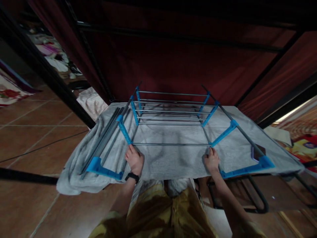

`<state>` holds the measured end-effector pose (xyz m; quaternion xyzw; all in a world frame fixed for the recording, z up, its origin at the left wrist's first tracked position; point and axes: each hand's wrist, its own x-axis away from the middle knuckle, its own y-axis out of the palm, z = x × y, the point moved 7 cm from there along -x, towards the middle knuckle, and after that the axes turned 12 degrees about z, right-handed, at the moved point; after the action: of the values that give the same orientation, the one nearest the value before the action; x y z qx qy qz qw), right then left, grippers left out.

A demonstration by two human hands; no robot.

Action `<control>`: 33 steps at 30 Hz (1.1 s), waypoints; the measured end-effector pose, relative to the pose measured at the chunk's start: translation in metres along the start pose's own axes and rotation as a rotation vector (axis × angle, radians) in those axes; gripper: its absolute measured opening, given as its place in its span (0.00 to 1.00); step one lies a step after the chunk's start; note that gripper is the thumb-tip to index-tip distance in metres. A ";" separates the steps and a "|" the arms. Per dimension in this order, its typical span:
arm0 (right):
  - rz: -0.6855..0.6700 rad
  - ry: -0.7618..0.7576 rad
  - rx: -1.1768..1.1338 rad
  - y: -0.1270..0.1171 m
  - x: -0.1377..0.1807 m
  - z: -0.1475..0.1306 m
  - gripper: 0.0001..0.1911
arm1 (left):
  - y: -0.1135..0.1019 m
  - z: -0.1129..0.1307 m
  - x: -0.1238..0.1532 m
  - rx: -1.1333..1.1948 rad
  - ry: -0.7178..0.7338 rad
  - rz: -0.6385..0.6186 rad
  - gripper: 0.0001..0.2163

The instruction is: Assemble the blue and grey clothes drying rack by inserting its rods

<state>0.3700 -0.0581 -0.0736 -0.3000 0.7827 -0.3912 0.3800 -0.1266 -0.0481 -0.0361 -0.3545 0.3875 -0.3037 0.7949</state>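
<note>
A partly built rack of thin grey metal tubes and blue plastic brackets lies on a grey cloth. My left hand, with a dark band at its wrist, is closed at the left end of the nearest crossbar, by a blue bracket. At that bar's other end, my right hand pinches the rack beside another blue bracket. Several crossbars join the brackets at the far end. The two nearest brackets, left and right, have no crossbar between them. My fingertips are partly hidden.
Loose grey tubes lie along the left of the grey cloth. A phone rests under the right side tube. Dark red curtains and black metal posts surround the surface. A cable crosses the tiled floor at left.
</note>
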 end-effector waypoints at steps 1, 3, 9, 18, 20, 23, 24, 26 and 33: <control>0.001 0.010 0.009 -0.001 0.000 -0.002 0.35 | -0.001 0.003 0.002 -0.003 0.032 0.003 0.34; -0.001 0.040 0.017 -0.002 -0.003 -0.003 0.35 | -0.004 0.009 0.005 -0.013 0.091 0.005 0.33; -0.026 0.039 0.028 -0.002 -0.017 0.002 0.36 | -0.006 0.016 0.004 -0.132 0.146 -0.003 0.27; 0.022 -0.060 0.128 0.005 -0.015 0.006 0.35 | 0.006 0.012 0.006 -0.257 0.167 -0.037 0.30; 0.038 -0.075 0.145 0.007 -0.014 0.007 0.35 | 0.008 0.012 0.006 -0.265 0.184 -0.041 0.30; 0.074 -0.101 0.171 0.008 -0.013 0.007 0.35 | 0.010 0.011 0.006 -0.285 0.201 -0.043 0.31; 0.086 -0.110 0.183 0.008 -0.013 0.006 0.35 | 0.010 0.010 0.006 -0.293 0.206 -0.041 0.31; 0.112 -0.130 0.206 0.008 -0.011 0.004 0.35 | 0.011 0.010 0.007 -0.300 0.218 -0.036 0.31; 0.182 -0.151 0.238 0.008 -0.008 0.001 0.34 | 0.011 0.009 0.008 -0.291 0.256 -0.025 0.32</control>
<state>0.3741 -0.0483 -0.0779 -0.2095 0.7239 -0.4215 0.5044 -0.1131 -0.0446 -0.0444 -0.4289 0.5208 -0.2973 0.6756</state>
